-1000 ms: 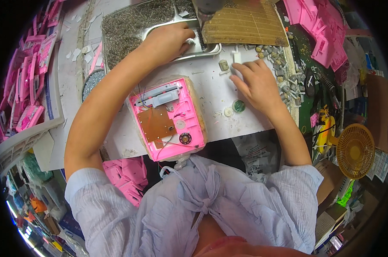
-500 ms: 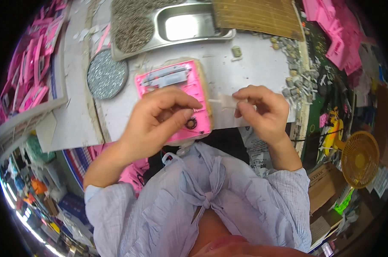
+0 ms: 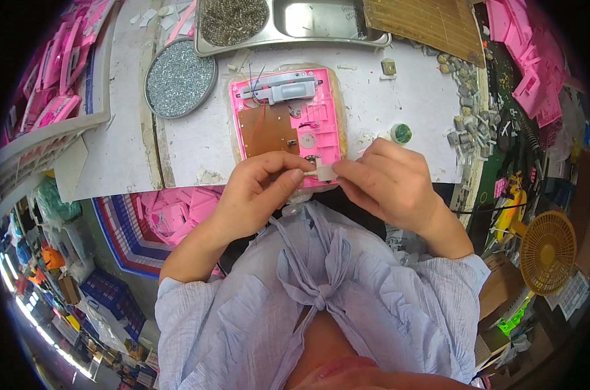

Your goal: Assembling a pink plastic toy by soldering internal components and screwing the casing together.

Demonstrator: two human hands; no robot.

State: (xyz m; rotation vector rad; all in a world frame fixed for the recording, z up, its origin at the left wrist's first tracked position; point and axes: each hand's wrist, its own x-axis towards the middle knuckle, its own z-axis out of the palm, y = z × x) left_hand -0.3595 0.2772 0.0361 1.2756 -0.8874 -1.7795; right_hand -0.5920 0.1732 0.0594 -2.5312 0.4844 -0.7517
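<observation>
A pink plastic casing (image 3: 330, 120) lies on the worktable, open side up. Inside it are a brown board (image 3: 266, 132), a grey plastic part (image 3: 292, 92), a small round metal disc (image 3: 307, 140) and thin red and blue wires. Over the casing's near edge, a small translucent white piece (image 3: 325, 173) spans the gap between my hands. My left hand (image 3: 256, 192) is closed, thumb and forefinger pinching its left end. My right hand (image 3: 396, 185) is closed too, with fingertips gripping the right end. Its exact kind cannot be made out.
A round dish of small screws (image 3: 181, 78) stands to the left, a metal tray (image 3: 295, 45) at the back. A small green-and-white round thing (image 3: 401, 133) sits beyond my right hand. Grey parts (image 3: 467, 97) crowd the right edge; pink parts (image 3: 178, 211) fill a basket below.
My hands have come closer together, with the translucent piece now over the casing's near edge. The board inside and the green-and-white round thing have come into sight. The whole view has shifted.
</observation>
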